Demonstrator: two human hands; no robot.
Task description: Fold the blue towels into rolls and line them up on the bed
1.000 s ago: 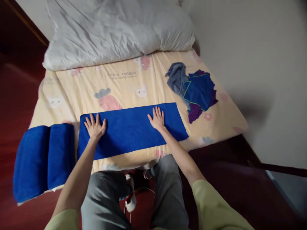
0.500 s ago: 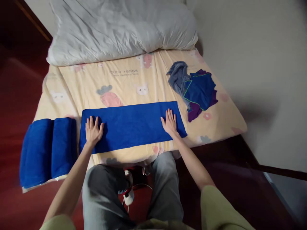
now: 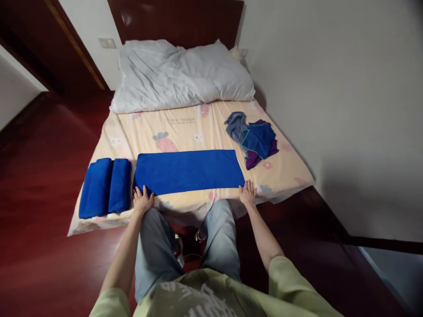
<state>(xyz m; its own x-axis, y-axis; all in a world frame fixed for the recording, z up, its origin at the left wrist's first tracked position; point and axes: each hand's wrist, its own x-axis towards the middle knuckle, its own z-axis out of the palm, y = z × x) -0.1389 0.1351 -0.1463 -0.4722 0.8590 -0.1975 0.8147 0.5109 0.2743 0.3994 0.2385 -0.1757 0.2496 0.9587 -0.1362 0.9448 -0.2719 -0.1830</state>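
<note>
A blue towel [image 3: 188, 171] lies flat as a long strip across the near part of the bed. My left hand [image 3: 142, 200] rests at its near left corner, fingers spread. At the near right corner is my right hand [image 3: 247, 193], its fingers stretched out and touching the edge or just beside it. Neither hand grips anything that I can see. Left of the strip, folded blue towels [image 3: 99, 187] lie side by side near the bed's edge.
A crumpled pile of blue, purple and grey cloths [image 3: 259, 138] lies on the right of the bed. The patterned yellow sheet [image 3: 211, 127] covers the mattress. A white quilt [image 3: 185, 79] is bunched against the dark headboard [image 3: 178, 20]. A wall [image 3: 330, 101] stands on the right.
Both hands have slid back toward me, from lying on the towel to its near corners. The view has tilted up, bringing the headboard into sight.
</note>
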